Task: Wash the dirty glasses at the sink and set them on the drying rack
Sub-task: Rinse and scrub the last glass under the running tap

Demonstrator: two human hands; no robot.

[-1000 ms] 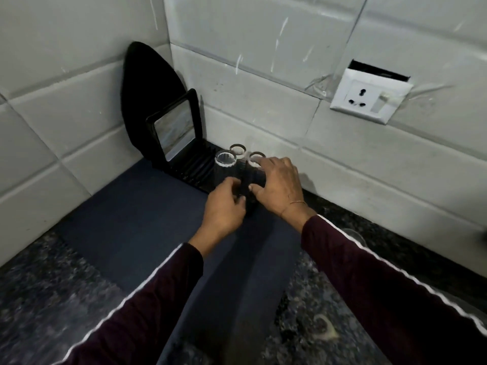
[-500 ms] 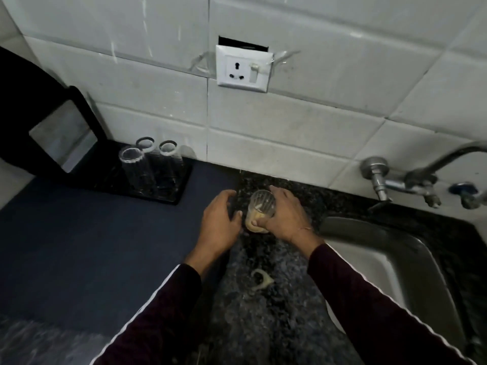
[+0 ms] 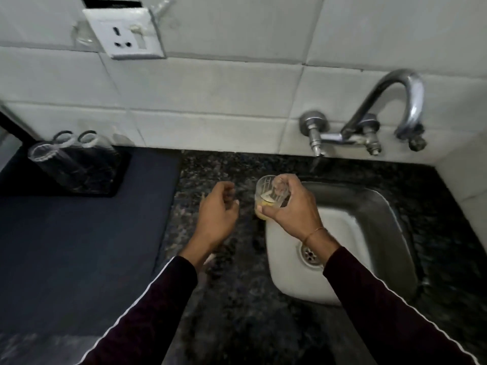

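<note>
So the right hand (image 3: 292,209) has its fingers and thumb wrapped around a dirty glass (image 3: 268,197), holding it up at the left rim of the sink (image 3: 390,206). The glass is tilted a bit and there's yellowish gunk smeared in the bottom of it. The left hand (image 3: 217,210) is just beside it over the dark speckled counter (image 3: 237,299), fingers loosely curled, holding nothing and not touching the glass.

Off to the left, well apart from the hands, three clean glasses (image 3: 76,159) stand mouth-up and close together on the black drying rack (image 3: 120,169), which sits on a dark blue mat (image 3: 79,246) against the wall. The faucet (image 3: 390,106) comes out of the tiled wall above the sink's back edge. A white wall socket (image 3: 126,32) is mounted up top, left of centre.
</note>
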